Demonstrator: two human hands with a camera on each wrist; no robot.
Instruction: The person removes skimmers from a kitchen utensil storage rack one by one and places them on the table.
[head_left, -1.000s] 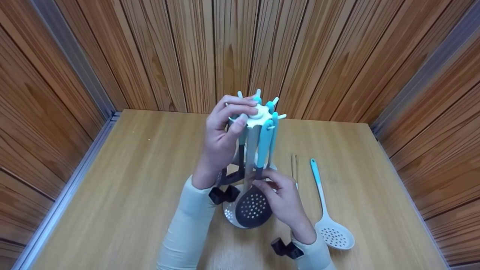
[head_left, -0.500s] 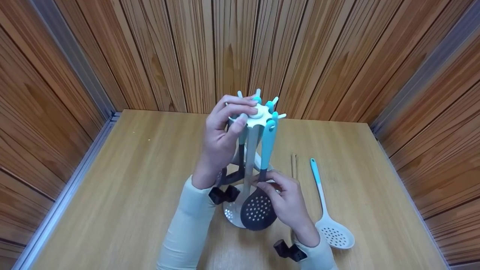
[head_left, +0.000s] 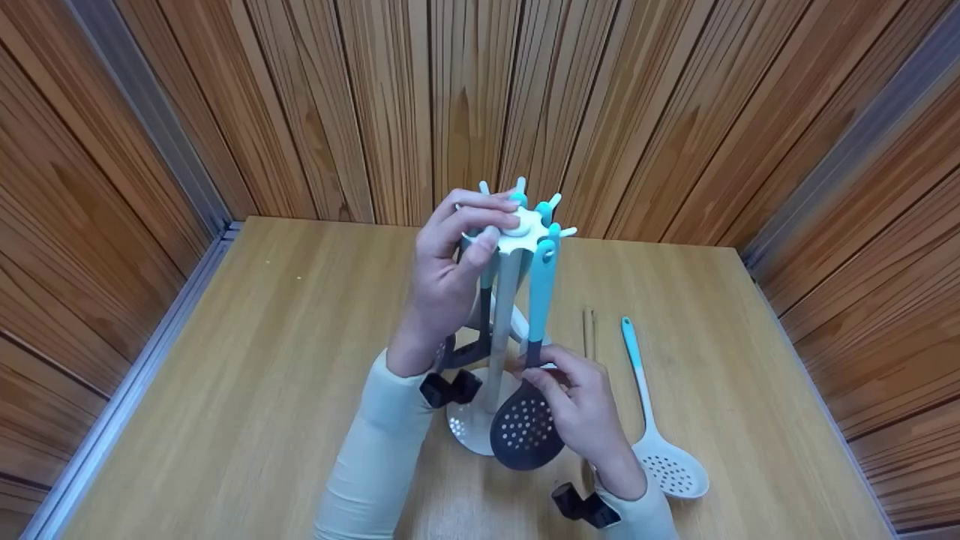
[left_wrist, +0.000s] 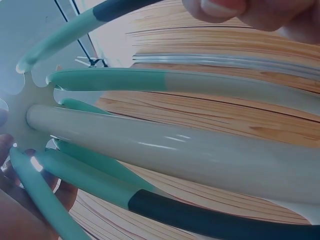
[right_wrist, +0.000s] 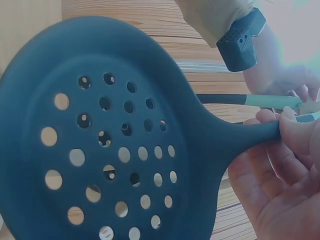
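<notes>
A white utensil rack (head_left: 501, 337) stands upright on a round base, its hooked top carrying several turquoise-handled utensils. My left hand (head_left: 450, 262) grips that top, thumb and fingers about its centre knob. With my right hand (head_left: 592, 409) I pinch the neck of a dark skimmer (head_left: 526, 456) between thumb and fingers. The holed head fills much of the right wrist view, and its turquoise handle (head_left: 541, 300) reaches up to a hook on the rack's near right side. In the left wrist view, other hanging handles (left_wrist: 90, 172) surround the pole (left_wrist: 150, 140).
A pale slotted skimmer (head_left: 671, 472) with a turquoise handle lies on the wooden table (head_left: 247, 390) to the right. Beside it are two thin brown rods (head_left: 586, 330), partly hidden by my right arm. Wood-panelled walls (head_left: 465, 97) close in the back and both sides.
My right hand has moved slightly right and toward me, bringing the dark skimmer's head and handle away from the pole. My left hand has stayed on the rack's top.
</notes>
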